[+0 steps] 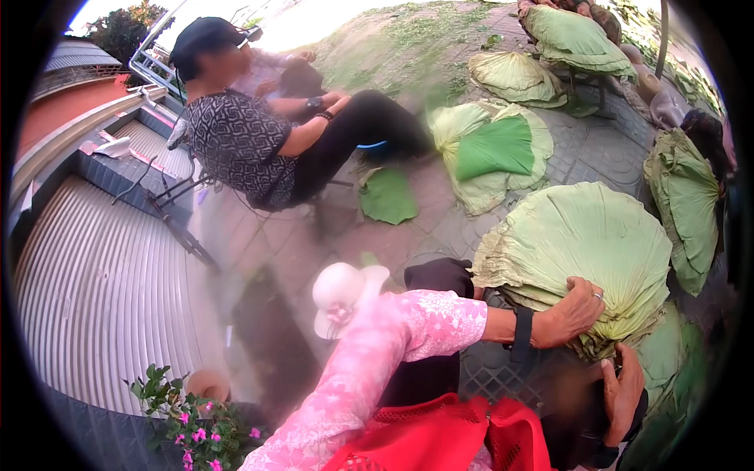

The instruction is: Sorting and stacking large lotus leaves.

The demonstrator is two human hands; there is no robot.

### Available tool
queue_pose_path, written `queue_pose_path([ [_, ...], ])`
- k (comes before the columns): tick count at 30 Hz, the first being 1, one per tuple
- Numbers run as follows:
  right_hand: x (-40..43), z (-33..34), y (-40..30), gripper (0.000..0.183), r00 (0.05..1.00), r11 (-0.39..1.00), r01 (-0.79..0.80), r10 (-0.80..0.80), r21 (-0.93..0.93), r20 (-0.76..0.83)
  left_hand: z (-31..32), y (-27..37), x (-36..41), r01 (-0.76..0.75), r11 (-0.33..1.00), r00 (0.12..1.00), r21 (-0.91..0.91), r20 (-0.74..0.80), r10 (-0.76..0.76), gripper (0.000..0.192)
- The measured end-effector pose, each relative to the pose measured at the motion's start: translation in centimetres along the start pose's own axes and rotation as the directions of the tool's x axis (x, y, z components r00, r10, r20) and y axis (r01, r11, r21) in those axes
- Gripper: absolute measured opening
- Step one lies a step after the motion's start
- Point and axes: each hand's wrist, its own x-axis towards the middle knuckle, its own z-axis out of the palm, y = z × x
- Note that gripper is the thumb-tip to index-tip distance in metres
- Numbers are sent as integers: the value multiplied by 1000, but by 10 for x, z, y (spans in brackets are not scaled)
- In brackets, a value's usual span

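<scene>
A thick fan-shaped stack of large dried leaves, pale green and apparently lotus [580, 235], lies before me at the right. My left hand [571, 315], with a ring and a black wristband, rests its bent fingers on the top leaf near the gathered, puckered end; whether they pinch it cannot be told. Just below that end is my right hand [622, 385], its thumb and fingers apart, close to the stack's lower edge. More green leaves [660, 353] lie beside and under it, partly hidden.
A person in a patterned shirt [235, 141] sits across on the left. Further leaf piles lie on the paving [495, 147] and at the far right [683, 206]. One green leaf [389, 195] and a white hat [341, 297] are nearer. Pink flowers [200, 435] stand lower left.
</scene>
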Motion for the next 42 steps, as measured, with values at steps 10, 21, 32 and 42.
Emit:
queue_pose_path([
  [10,5,0,7,43,993,992,-110,106,56,60,13,15,-1,45,996,993,-76,113,-37,20],
  [21,7,-4,-7,39,993,980,-114,106,164,56,35,17,5,94,960,994,-264,-21,-103,15],
  [32,23,6,10,30,993,926,-97,66,365,96,49,13,3,63,913,996,-403,-29,-82,16],
  [42,29,10,12,20,996,956,-83,72,283,48,50,13,-10,72,976,956,-204,-266,-126,15],
])
